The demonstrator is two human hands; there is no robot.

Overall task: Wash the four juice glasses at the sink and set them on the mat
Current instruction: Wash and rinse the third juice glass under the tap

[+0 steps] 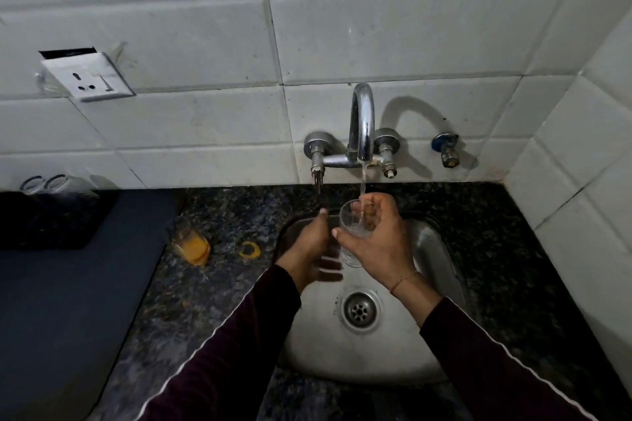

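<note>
Nearest the camera, two dark sleeves are reaching in over the steel sink point(431, 249), whose drain point(359, 309) is lying just below the hands. The right hand point(374, 243) is gripping a clear glass point(354, 236), fingers and thumb curled round its wall, holding it tilted over the basin. The left hand point(313, 249) is hovering just beside that glass with its fingers spread and blurred, clasping nothing; whether it is touching the glass cannot be told. Water is running from the tap point(362, 126) straight into the held glass. To the left, on the speckled tabletop point(239, 215), a glass with orange juice residue point(191, 244) is standing tilted in view, with an orange ring stain point(249, 249) just beside it. Farther left, the dark mat point(68, 301) is lying along the tabletop, and two upturned glasses point(44, 184) are standing at its far end against the tiled wall. A wall socket point(90, 79) is sitting above them.
</note>
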